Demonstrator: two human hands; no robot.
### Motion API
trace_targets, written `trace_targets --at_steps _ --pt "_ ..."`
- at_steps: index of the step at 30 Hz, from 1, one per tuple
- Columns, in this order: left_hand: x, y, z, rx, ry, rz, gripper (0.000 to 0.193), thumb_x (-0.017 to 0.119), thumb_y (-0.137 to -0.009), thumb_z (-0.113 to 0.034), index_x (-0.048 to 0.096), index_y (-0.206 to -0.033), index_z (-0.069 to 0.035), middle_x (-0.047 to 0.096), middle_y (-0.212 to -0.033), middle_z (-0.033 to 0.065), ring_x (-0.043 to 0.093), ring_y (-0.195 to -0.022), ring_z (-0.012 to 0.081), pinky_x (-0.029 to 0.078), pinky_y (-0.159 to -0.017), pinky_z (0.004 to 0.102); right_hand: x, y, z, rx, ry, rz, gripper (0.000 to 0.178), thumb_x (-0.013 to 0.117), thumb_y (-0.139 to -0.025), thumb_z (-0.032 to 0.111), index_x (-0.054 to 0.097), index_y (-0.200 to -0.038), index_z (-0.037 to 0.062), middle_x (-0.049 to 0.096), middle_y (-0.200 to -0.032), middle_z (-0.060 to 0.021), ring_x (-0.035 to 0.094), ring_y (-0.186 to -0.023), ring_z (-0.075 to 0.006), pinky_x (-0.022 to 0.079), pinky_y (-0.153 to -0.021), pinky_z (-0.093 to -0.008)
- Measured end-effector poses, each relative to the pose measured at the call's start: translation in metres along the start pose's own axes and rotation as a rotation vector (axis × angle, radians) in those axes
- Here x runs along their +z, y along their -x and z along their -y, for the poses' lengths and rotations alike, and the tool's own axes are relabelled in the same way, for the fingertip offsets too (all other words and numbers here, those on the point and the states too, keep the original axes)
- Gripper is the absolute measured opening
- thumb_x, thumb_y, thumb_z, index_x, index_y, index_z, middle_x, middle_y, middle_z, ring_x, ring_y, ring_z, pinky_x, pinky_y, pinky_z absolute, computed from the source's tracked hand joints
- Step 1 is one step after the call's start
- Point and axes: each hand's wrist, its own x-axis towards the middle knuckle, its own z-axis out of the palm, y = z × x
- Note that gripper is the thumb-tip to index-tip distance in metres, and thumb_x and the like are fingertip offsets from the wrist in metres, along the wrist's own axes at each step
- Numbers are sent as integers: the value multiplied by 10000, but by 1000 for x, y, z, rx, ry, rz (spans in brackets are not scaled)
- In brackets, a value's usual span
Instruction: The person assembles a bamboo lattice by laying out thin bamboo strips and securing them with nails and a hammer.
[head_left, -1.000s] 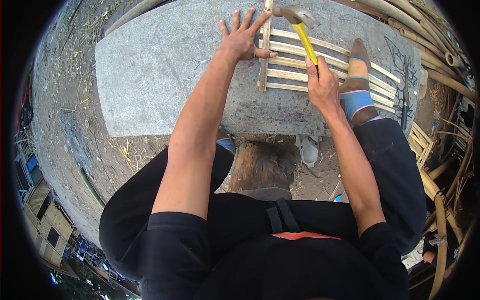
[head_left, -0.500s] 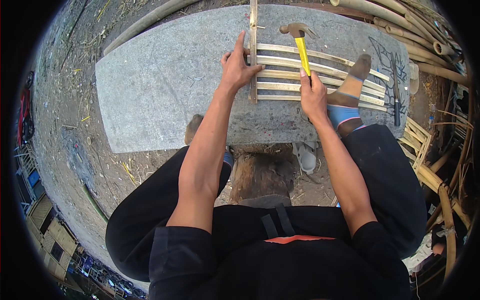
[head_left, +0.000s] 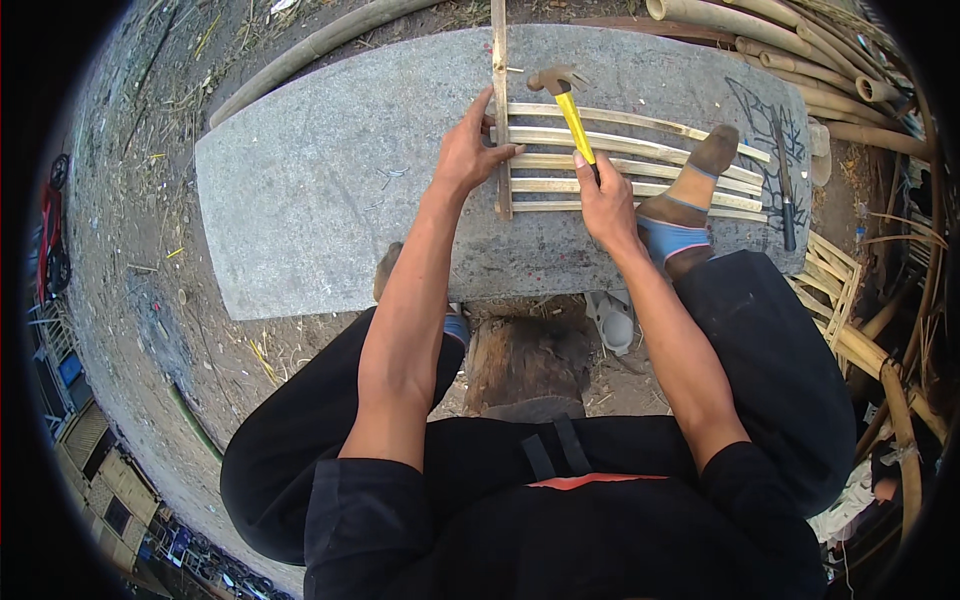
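Now, hammer (head_left: pixel 576 122): yellow handle, curved metal claw, held above the slats (head_left: pixel 620 143).
Right hand (head_left: pixel 608 205): fingers wrapped around the handle's dark end, thumb along it.
Left hand (head_left: pixel 467 155): thumb and index spread, thumb across the squared crossbar (head_left: pixel 502 112); whether they pinch it cannot be told.
Slats: pale, slender, slightly bowed, on the mottled gray surface (head_left: pixel 300 200).

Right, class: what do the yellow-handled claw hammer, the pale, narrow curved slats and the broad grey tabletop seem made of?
Hammer: brownish metal head, probably steel; evenly bright yellow grip, perhaps plastic or rubber-coated.
Slats: raw split bamboo or wood, by their straw colour and slight bend.
Tabletop: mottled, matt grey, possibly concrete or worn board; unclear.
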Motion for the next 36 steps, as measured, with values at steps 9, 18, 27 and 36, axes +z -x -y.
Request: trace_targets --at_steps 9,18,27,36 --pt "0 0 -1 -43 126 12 1011 891 -703 -242 333 -1534 -101 632 -1235 222 626 -1137 355 507 -970 438 2 -3 14 -6 3 -3 462 504 -1019 443 587 -978 -9 583 -703 -235 586 -704 -442 431 -647 -495" --pt "12 4 15 19 36 8 976 897 -685 -279 400 -1488 -35 650 -1202 241 640 -1102 357 511 -938 429 -5 -13 57 -25 -18 -62 465 508 -1012 430 567 -928 -24 609 -756 -294 595 -797 -516 425 -678 -560" --pt "19 15 20 70 147 -51 887 889 -681 -243 482 -1443 -41 717 -1071 217 697 -1013 356 531 -900 425 0 -5 32 -1 -30 -68 477 498 -1014 443 582 -945 -21 620 -807 -314 600 -834 -524 439 -708 -562" --pt "20 21 19 45 71 -56 881 884 -694 -289 492 -1447 -53 689 -1165 180 649 -1101 317 501 -947 418 -1 -7 22 51 -33 -33 488 493 -1011 448 611 -1019 -25 638 -869 -322 604 -885 -525 450 -748 -558"
